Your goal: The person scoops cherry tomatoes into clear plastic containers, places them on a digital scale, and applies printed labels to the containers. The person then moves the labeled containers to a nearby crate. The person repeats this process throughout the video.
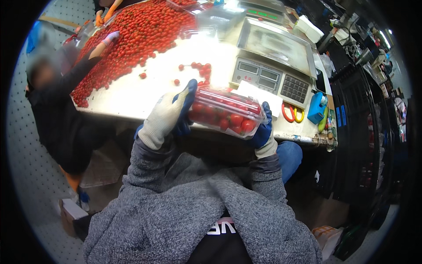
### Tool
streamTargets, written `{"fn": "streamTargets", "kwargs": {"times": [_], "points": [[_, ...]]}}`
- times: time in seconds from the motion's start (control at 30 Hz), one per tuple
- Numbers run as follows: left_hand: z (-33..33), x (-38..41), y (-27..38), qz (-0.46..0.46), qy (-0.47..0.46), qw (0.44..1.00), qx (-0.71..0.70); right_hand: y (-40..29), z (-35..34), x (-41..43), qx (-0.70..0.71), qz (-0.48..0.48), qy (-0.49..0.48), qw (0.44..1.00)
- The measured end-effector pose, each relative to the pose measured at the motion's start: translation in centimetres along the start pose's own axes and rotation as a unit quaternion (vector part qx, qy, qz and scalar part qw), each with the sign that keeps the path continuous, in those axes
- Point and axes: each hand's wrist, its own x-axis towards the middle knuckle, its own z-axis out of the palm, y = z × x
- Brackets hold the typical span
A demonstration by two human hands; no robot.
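Between both hands I hold a clear plastic clamshell box (226, 114) filled with cherry tomatoes, its lid down. My left hand (173, 110), in a white knit glove with a blue coated palm, grips the box's left end. At the right end my right hand (264, 130), gloved alike, clasps the other side. The box is tilted slightly and held over the table's front edge. Just beyond it lie a few loose cherry tomatoes (201, 70) on the white tabletop (158, 82). Part of each hand's fingers is hidden behind the box.
A large heap of cherry tomatoes (141, 33) covers the table's left side, where a co-worker's gloved hand (110, 38) reaches in. On the right stand a digital scale (273, 76), scissors (293, 113) with red and yellow handles and a blue tape dispenser (317, 108). Dark shelving (354, 99) rises beyond.
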Motion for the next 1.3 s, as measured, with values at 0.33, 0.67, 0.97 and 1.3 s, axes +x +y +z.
{"fn": "streamTargets", "kwargs": {"times": [0.33, 0.67, 0.97, 1.3], "points": [[5.3, 1.8, 2.2, 0.236, -0.198, 0.951, -0.004, -4.2, 4.0, -5.8, -0.363, -0.294, 0.124, 0.875], [13.4, 8.0, -3.9, 0.234, -0.202, 0.951, 0.016, -20.4, 3.8, -21.7, -0.407, -0.625, 0.299, 0.595], [9.9, 11.1, -17.3, 0.284, 0.037, 0.944, 0.163, -35.4, 12.1, -32.4, -0.355, -0.770, 0.379, 0.371], [11.5, 9.5, -14.1, 0.335, 0.080, 0.913, 0.217, -48.3, 8.2, -30.7, -0.370, -0.736, 0.391, 0.410]]}}
